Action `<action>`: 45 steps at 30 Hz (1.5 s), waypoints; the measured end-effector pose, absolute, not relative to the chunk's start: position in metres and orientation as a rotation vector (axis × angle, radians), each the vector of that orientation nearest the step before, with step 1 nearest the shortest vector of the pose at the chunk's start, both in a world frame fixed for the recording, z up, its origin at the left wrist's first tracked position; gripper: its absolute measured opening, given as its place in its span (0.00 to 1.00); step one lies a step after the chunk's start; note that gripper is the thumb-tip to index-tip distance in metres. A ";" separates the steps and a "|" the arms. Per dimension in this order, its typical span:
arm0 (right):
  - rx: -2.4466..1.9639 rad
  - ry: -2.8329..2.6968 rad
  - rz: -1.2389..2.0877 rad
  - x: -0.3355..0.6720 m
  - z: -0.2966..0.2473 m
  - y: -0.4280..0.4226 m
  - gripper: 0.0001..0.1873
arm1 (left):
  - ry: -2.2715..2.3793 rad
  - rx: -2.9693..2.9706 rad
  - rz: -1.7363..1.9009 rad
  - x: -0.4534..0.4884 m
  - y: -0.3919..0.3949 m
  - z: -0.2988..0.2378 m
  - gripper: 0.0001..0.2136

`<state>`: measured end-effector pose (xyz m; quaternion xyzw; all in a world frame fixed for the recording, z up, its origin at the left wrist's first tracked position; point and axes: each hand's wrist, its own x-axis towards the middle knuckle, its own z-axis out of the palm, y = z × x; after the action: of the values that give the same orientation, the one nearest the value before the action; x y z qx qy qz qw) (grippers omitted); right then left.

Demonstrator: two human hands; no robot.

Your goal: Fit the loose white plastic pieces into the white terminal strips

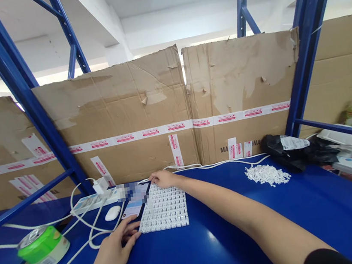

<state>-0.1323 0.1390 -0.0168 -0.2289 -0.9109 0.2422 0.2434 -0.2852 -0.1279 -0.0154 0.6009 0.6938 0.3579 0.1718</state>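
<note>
Two open grips: left hand [118, 248] beside one phone [133, 207], right hand [165, 179] at one white mat [163, 207]

White plastic lattice sheet [162, 207] of tiny moulded pieces, lying flat — a smartphone [135, 201] across its left corner

right hand [165, 179] palm down, arm [234, 206] outstretched, left hand [118, 244] lower

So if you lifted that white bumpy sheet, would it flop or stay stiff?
It would probably droop a bit, because the white sheet looks made of many small pieces joined in rows. It's likely light for its size, since those pieces look like thin plastic. It might slide easily on the shiny blue table.
</note>
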 end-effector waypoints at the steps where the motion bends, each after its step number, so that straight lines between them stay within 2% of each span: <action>1: -0.623 -2.487 0.668 -0.131 -0.017 0.138 0.19 | 1.968 1.707 1.016 -0.283 -0.128 -0.015 0.24; 18: -0.626 -2.423 0.764 -0.084 -0.020 0.137 0.20 | 1.895 1.847 1.031 -0.250 -0.123 -0.030 0.24; 33: -0.603 -2.408 0.847 -0.031 -0.018 0.129 0.15 | 1.905 1.844 0.984 -0.191 -0.125 -0.027 0.25; 45: -0.634 -2.394 0.813 0.014 -0.018 0.127 0.17 | 1.902 1.892 0.897 -0.148 -0.122 -0.028 0.25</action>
<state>0.0137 0.1272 -0.0180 -0.2347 -0.8858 0.3007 0.2644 -0.1476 -0.1222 -0.0282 0.6607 0.6642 0.3133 0.1555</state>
